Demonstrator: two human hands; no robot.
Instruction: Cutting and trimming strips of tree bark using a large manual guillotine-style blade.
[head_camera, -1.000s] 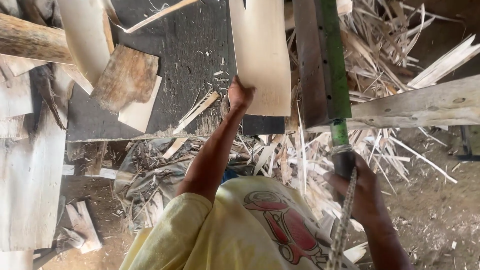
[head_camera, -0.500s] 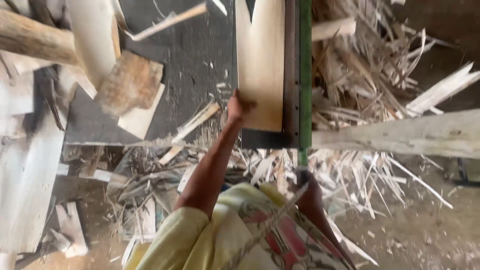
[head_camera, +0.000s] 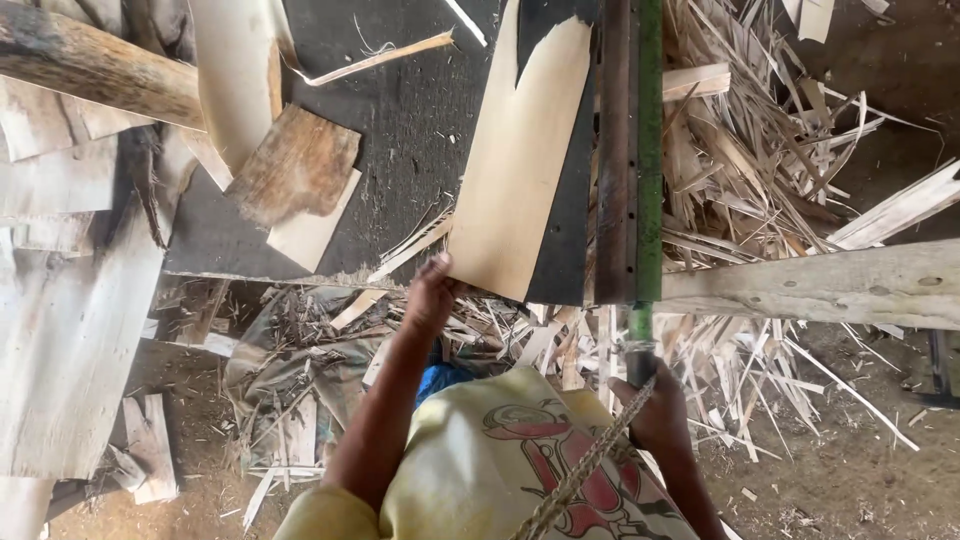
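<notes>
My left hand (head_camera: 432, 292) grips the near left corner of a pale thin wood veneer sheet (head_camera: 520, 160) lying on a dark work table (head_camera: 410, 130). The sheet runs alongside a long blade bar with a green lever (head_camera: 648, 150) at the table's right edge. My right hand (head_camera: 655, 410) is closed around the lower end of that lever, where a twisted rope (head_camera: 580, 470) crosses my yellow shirt.
A bark-faced wood slab (head_camera: 295, 175) and another curled veneer sheet (head_camera: 235, 80) lie on the table's left. A round log (head_camera: 90, 65) sits at far left. Heaps of veneer strips (head_camera: 760, 130) cover the ground to the right. A thick plank (head_camera: 830, 285) crosses the right side.
The veneer sheet has slid to the right and toward me, up against the blade bar. My left hand moved down to its near corner; my right hand stays on the lever.
</notes>
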